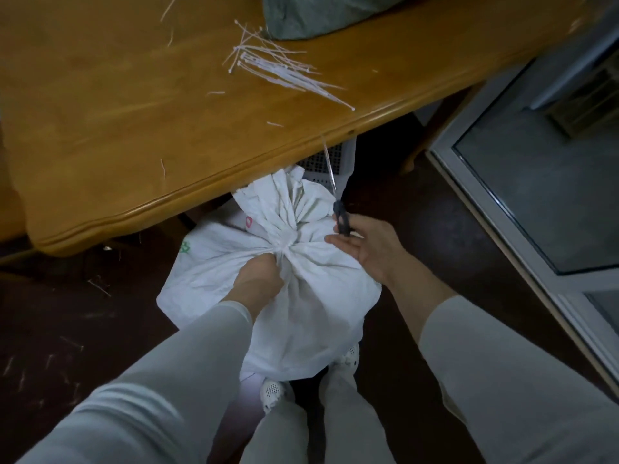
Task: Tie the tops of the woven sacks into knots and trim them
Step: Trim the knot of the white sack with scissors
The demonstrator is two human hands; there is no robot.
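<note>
Head view shows a white woven sack (301,313) standing on the floor (435,212) at lower centre of the frame, just below the edge of the wooden worktop (134,128) and between the person's shoes. The left hand (259,279) is closed tight round the gathered neck of the sack, likely to keep the bunched fabric from springing loose while the top is dealt with. Above that grip the loose top (288,195) fans out toward the worktop edge. The right hand (371,252) sits just right of the neck and holds a pair of scissors (341,221) by the dark handles at its thumb. Its other fingers are loosely extended, and the slim blades point up the frame, seemingly ready for trimming. Whether a tie or knot already circles the neck cannot be made out. White cable ties (278,67) lie heaped on the worktop at upper centre, within reach, beside a greenish sack (318,15).
</note>
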